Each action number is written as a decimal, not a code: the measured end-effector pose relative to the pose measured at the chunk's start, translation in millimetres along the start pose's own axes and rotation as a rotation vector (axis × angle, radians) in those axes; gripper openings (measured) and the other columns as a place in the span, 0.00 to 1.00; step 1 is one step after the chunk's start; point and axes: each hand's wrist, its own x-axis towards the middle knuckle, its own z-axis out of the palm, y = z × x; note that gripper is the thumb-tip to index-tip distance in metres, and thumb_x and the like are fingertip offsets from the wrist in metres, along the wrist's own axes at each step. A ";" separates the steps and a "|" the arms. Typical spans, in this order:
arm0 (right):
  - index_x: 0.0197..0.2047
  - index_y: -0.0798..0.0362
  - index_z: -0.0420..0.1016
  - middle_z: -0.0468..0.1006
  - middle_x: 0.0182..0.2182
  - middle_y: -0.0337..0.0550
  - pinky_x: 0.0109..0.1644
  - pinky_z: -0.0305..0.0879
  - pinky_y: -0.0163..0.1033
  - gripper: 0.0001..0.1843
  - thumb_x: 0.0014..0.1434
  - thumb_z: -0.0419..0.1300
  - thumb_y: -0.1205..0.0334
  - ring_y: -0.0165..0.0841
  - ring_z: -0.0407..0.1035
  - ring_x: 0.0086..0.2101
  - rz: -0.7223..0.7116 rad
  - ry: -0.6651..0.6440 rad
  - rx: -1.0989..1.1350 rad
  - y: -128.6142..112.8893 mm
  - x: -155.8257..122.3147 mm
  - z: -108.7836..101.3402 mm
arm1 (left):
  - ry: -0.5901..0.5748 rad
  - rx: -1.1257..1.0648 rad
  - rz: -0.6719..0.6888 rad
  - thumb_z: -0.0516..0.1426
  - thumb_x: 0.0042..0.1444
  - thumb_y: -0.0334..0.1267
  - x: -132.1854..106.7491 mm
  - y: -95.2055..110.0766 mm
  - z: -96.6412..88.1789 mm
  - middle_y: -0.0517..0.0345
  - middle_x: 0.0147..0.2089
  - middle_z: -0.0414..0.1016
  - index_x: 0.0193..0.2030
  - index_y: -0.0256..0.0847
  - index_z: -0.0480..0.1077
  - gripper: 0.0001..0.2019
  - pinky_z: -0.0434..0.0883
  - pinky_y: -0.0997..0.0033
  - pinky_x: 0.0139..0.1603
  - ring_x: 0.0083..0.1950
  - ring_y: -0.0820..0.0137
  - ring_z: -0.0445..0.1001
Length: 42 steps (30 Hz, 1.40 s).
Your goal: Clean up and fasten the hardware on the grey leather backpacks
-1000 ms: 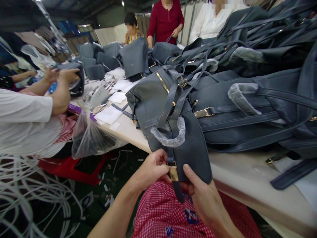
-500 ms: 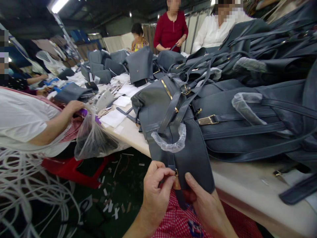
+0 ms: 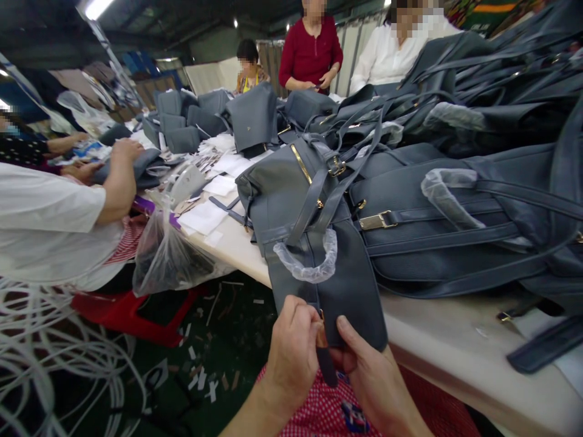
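A dark blue-grey leather bag (image 3: 296,200) lies on the table with its flap hanging over the near edge. A handle wrapped in clear plastic (image 3: 307,267) rests on the flap. A strap with a gold buckle (image 3: 321,337) hangs from the flap's tip. My left hand (image 3: 294,352) is closed, pinching the buckle from the left. My right hand (image 3: 368,370) holds the flap's lower edge beside the strap, thumb on top. Both hands are over my red checked lap (image 3: 332,409).
More dark bags (image 3: 455,200) are piled across the table (image 3: 455,358) to the right and back. A person in a white sleeve (image 3: 45,212) works at left beside a clear plastic bag (image 3: 168,255). Other people stand at the far end. White cords (image 3: 54,364) lie on the floor.
My left hand has closed more tightly over the gold buckle, now mostly hidden. The person at left moved a hand onto a bag on the table.
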 end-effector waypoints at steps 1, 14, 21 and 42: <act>0.52 0.55 0.75 0.85 0.40 0.49 0.40 0.78 0.48 0.31 0.46 0.72 0.52 0.45 0.79 0.38 0.006 -0.012 0.042 -4.5 -2.6 5.0 | -0.026 -0.024 -0.008 0.46 0.60 0.27 0.8 0.3 -2.2 0.56 0.35 0.63 0.32 0.41 0.63 0.09 0.66 0.70 0.35 0.35 0.69 0.66; 0.52 0.57 0.73 0.84 0.42 0.53 0.28 0.79 0.42 0.30 0.45 0.72 0.63 0.46 0.80 0.34 0.176 -0.074 0.211 -33.4 -17.8 16.0 | -0.250 -0.139 0.097 0.67 0.46 0.48 10.0 -0.4 -44.1 0.62 0.32 0.64 0.34 0.41 0.63 0.20 0.59 0.73 0.32 0.31 0.72 0.60; 0.46 0.59 0.75 0.85 0.36 0.48 0.24 0.75 0.34 0.25 0.45 0.73 0.62 0.36 0.78 0.27 0.081 -0.063 0.217 -29.2 -18.8 20.2 | -0.464 -0.046 0.114 0.65 0.51 0.40 42.1 8.4 -41.1 0.65 0.28 0.60 0.23 0.40 0.59 0.18 0.56 0.75 0.29 0.29 0.74 0.59; 0.47 0.56 0.77 0.85 0.37 0.46 0.38 0.79 0.40 0.19 0.50 0.69 0.64 0.41 0.80 0.37 0.240 -0.060 0.306 -24.7 -13.7 15.9 | -0.626 -0.713 -0.492 0.58 0.55 0.52 -20.8 17.8 -49.8 0.54 0.34 0.78 0.41 0.40 0.76 0.17 0.70 0.63 0.49 0.42 0.63 0.75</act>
